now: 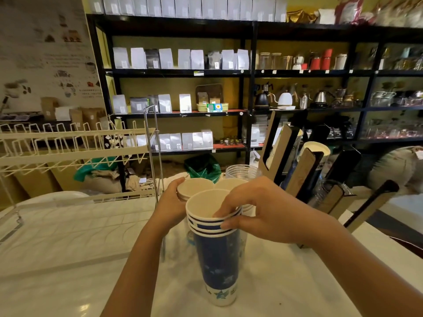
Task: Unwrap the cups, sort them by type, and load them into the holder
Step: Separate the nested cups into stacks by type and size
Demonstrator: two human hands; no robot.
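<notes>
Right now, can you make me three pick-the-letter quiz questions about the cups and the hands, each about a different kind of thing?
1. Where is the cup holder with the slanted slots?
A. To the right of the cups
B. Under the white wire rack
C. On the black shelf

2. What colour is the outside of the front stack of paper cups?
A. Red
B. Dark blue
C. Green

3. What is the right hand doing?
A. Lying flat on the counter
B. Gripping the rim of the front stack
C. Holding a kettle

Answers:
1. A, since the cup holder stands right of the stacks, already holding some cups.
2. B, since the front stack of paper cups is dark blue with white rims.
3. B, since the right hand pinches that stack's top rim, while the left hand holds a second cup stack behind.
</notes>
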